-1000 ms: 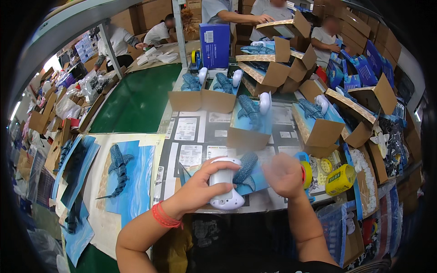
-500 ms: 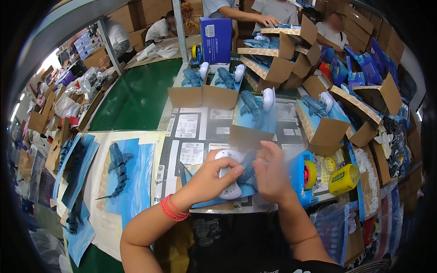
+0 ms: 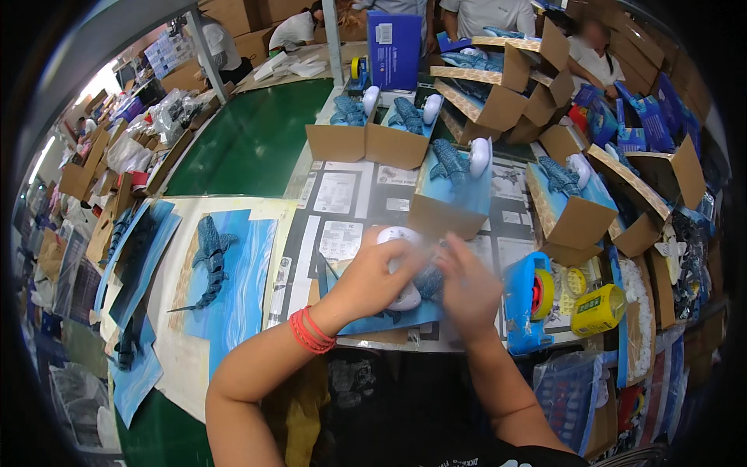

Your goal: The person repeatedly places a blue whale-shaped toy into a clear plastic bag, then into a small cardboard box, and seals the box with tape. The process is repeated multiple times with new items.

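Desk (image 3: 249, 144) carries open cartons (image 3: 577, 226). Left hand (image 3: 379, 272) grips white controller (image 3: 406, 298) beside blue shark toy (image 3: 430, 282); right hand (image 3: 469, 289) blurred, hold indeterminable. Apparent positioning step; next move calls for steadiness.

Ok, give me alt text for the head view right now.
The left hand grips a white controller, and the blurred right hand is at a blue toy beside it. A tape dispenser stands to the right, another toy lies on a blue sheet to the left, and open boxes stand beyond.
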A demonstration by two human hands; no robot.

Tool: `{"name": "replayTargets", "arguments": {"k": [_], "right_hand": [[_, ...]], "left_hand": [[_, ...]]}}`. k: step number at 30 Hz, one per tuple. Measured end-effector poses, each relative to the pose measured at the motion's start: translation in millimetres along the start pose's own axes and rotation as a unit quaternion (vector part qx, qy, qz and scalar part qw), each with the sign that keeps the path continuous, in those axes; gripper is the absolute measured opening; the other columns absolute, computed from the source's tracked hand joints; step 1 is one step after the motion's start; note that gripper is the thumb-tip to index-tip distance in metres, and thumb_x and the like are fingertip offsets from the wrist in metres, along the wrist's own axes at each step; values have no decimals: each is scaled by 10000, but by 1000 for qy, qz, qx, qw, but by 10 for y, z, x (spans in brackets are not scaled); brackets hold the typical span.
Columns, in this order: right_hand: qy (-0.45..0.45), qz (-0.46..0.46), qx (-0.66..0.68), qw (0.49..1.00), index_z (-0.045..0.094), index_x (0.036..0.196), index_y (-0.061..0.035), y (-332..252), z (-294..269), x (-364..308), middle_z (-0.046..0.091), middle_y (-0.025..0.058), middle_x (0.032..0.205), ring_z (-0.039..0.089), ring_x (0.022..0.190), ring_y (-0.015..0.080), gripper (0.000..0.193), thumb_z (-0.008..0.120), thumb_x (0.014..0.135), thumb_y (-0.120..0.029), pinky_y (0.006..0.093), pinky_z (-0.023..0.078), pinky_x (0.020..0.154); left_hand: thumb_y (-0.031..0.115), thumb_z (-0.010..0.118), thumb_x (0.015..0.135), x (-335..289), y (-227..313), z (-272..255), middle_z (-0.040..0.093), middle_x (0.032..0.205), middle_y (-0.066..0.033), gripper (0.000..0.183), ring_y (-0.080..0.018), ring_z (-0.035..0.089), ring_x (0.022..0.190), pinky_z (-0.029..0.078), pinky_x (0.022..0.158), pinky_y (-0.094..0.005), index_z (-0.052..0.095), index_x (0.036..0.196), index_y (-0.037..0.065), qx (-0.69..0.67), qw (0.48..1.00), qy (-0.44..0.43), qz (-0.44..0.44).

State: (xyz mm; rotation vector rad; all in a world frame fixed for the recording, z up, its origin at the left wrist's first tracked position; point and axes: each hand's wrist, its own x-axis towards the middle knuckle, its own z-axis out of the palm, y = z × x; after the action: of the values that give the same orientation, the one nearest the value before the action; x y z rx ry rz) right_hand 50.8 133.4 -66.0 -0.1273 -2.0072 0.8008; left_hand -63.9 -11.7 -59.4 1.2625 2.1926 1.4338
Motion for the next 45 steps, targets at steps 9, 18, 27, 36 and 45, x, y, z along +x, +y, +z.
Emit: {"name": "replayTargets", "arguments": {"k": [9,18,27,36,45], "right_hand": [[19,-109,27,994,737,1056,26,153,-16,-256,721,163,1066,690,844,284,282,799,780,14,313,567,715],[-98,-65,19,993,690,1181,32,143,-404,-174,687,142,1029,687,815,242,417,820,802,-84,311,572,696],[-86,18,-35,995,688,947,-27,155,-552,-176,713,108,879,692,735,303,135,757,831,-38,352,548,639],[-12,212,94,973,711,930,-12,544,-732,-426,708,78,779,678,624,159,69,737,885,-59,275,515,571],[13,513,218,830,686,923,41,573,-653,-1360,706,51,780,642,660,68,148,732,938,-100,217,520,598]], "left_hand": [[270,665,978,29,224,71,527,1266,-167,219,-303,494,1242,380,1089,-376,693,1102,91,-33,998,-48,-11],[197,739,908,179,422,58,457,1387,-199,146,-367,504,1277,428,1046,-391,725,1006,90,46,985,-149,69],[113,763,841,396,669,153,477,1337,-192,99,-385,606,1083,503,918,-391,704,899,60,123,980,-143,62],[120,729,884,597,430,514,523,1295,-206,435,-406,592,1105,504,926,-411,540,1273,74,98,979,-129,127],[224,721,930,535,169,957,628,1083,-179,512,-286,627,821,505,752,-358,470,1343,57,147,966,-177,116]]}}
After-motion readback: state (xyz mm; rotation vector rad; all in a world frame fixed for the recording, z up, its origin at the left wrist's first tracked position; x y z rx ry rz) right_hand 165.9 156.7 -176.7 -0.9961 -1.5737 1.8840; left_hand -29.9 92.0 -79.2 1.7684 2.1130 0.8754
